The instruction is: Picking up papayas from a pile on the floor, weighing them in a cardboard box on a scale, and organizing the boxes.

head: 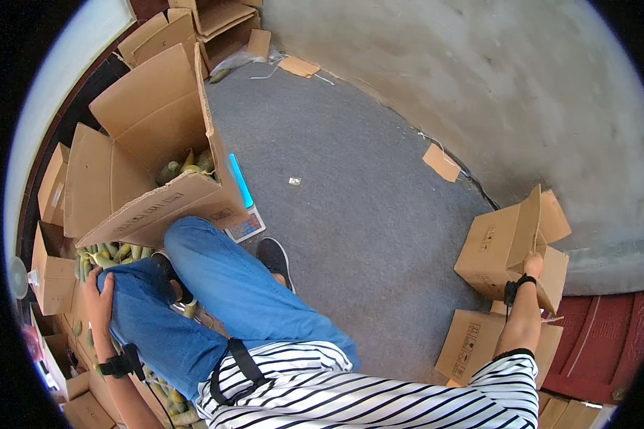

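My right hand point(533, 266) is closed at the upper edge of an upright cardboard box point(485, 241) at the far right, fingers around its flap. The box's other flaps stick out, and its inside is hidden from me. My left hand point(99, 303) rests on my bent left knee, thumb apart, holding nothing. Just past my knees stands a larger cardboard box point(150, 118) with raised flaps. Several green-yellow vegetables point(188, 167) lie inside it. More long vegetables point(115, 253) are heaped on the floor beside my left knee.
Under the large box's right side shows a scale point(247, 224) with a blue strip. Another cardboard box point(469, 343) stands below the right one. Open boxes point(53, 268) line the left wall. Cardboard scraps point(441, 162) and white straps lie along the grey wall point(461, 80).
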### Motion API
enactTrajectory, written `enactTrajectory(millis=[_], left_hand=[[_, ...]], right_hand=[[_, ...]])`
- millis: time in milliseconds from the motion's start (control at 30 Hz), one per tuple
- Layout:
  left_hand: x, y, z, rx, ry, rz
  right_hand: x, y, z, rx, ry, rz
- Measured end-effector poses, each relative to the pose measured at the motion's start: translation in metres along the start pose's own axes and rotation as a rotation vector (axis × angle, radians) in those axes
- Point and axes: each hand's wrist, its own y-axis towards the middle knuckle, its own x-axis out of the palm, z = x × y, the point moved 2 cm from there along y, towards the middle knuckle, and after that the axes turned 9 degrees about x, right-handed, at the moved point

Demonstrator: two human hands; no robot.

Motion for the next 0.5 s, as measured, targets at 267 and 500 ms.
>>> enactTrajectory(millis=[267, 500], left_hand=[[0.008, 0.004, -0.007, 0.009, 0.022, 0.015], [-0.002, -0.008, 0.006, -0.017, 0.004, 0.063]], right_hand=[[0.005, -0.052, -0.118, -0.111, 0.303, 0.185], [0.027, -0.103, -0.308, -0.186, 0.596, 0.009]])
